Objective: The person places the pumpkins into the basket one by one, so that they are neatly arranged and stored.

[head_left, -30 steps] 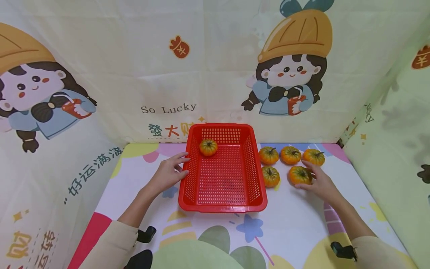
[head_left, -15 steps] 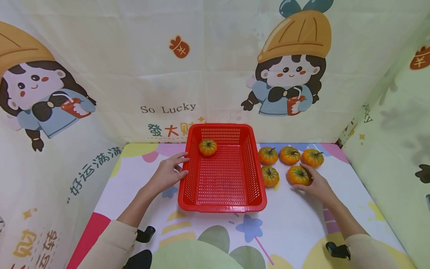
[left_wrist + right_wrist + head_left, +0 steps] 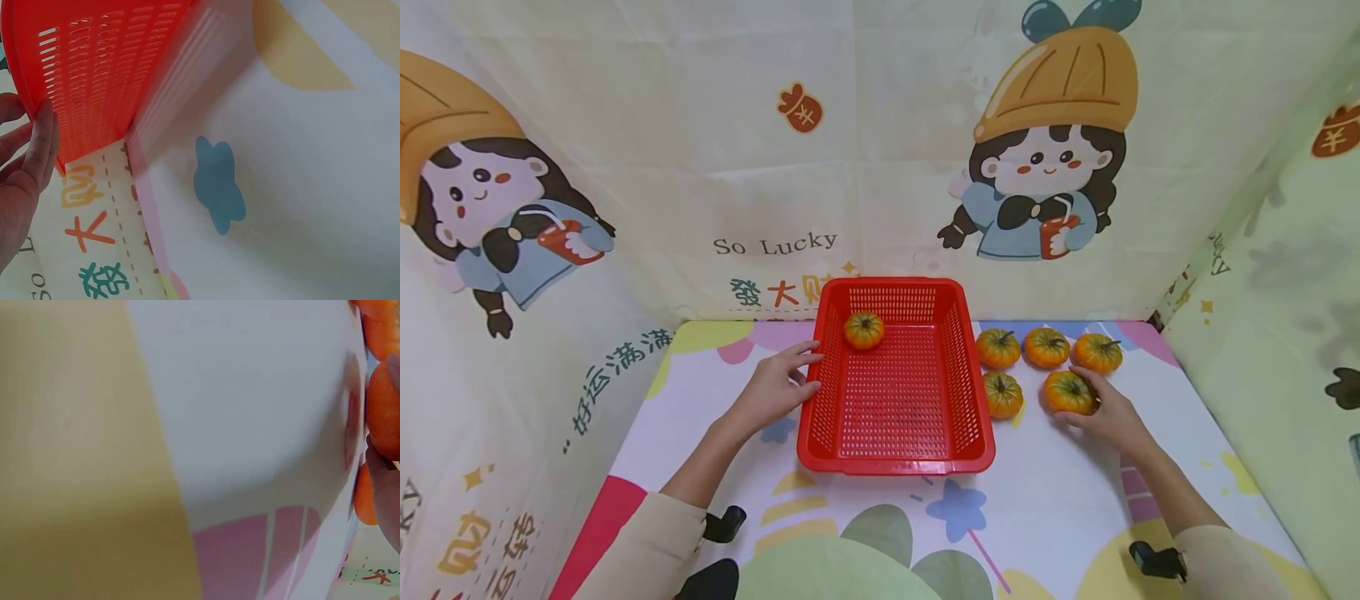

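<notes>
A red plastic basket [image 3: 897, 466] with slotted walls stands mid-table. One small orange pumpkin [image 3: 864, 331] lies in its far left corner. My left hand [image 3: 775, 385] touches the basket's left rim, fingers fairly straight; in the left wrist view, the fingers [image 3: 41, 140] lie against the outer wall. Right of the basket, my right hand [image 3: 1110, 412] grips a pumpkin [image 3: 1067, 392] between thumb and fingers from its right side. The right wrist view shows this pumpkin [image 3: 384, 412] at its right edge, partly cut off. Whether it touches the table is hard to tell.
Beyond the held pumpkin, a row holds a left pumpkin [image 3: 997, 348], a middle pumpkin [image 3: 1047, 347] and a right pumpkin [image 3: 1098, 353]. Another pumpkin [image 3: 1003, 395] sits close by the basket's right wall. A printed cloth wall [image 3: 895, 200] rises behind the table.
The right hand has shifted slightly left and its hold round the pumpkin looks closer. The left hand and the basket have stayed in place.
</notes>
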### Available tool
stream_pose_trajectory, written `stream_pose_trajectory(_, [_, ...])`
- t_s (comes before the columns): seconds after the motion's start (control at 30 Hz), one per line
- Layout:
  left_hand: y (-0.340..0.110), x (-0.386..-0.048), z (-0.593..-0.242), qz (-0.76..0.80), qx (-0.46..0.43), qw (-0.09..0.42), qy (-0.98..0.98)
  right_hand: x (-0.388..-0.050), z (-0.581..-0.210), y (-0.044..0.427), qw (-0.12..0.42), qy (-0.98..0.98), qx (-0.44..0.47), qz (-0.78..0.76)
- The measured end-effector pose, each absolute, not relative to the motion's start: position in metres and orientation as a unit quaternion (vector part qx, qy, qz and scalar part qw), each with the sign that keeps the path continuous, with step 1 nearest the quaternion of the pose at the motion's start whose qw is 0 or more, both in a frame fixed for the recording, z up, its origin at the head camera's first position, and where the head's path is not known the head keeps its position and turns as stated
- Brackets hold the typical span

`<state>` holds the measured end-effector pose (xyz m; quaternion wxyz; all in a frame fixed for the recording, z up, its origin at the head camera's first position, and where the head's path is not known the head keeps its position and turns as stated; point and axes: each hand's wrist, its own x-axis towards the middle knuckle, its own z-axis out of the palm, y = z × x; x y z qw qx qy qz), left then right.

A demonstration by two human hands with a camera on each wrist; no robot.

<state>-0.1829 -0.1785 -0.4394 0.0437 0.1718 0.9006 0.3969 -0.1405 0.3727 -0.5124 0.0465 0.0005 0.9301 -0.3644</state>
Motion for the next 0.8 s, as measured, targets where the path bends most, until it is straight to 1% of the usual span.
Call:
stream_pose_trajectory(0.13, [-0.179,-0.183,-0.439,0.394,0.172,0.043,0.902,-0.139,-0.505,0.371,0.035,0.93,-0.01,-0.366])
stream_pose_trajectory(0.23, [-0.179,-0.184,-0.439,0.396,0.172,0.046,0.901,-0.136,-0.497,0.368,0.016,0.931,-0.029,-0.363])
stream_pose_trajectory(0.47, [-0.179,-0.184,-0.44,0.396,0.17,0.049,0.901,-0.138,-0.467,0.354,-0.012,0.937,-0.062,-0.342])
stream_pose_trajectory(0.63, [-0.179,-0.184,-0.441,0.395,0.17,0.049,0.902,-0.147,-0.448,0.342,-0.019,0.935,-0.081,-0.345])
stream_pose_trajectory(0.8, [-0.179,-0.184,-0.441,0.399,0.17,0.05,0.9,-0.159,-0.432,0.326,-0.008,0.931,-0.09,-0.353])
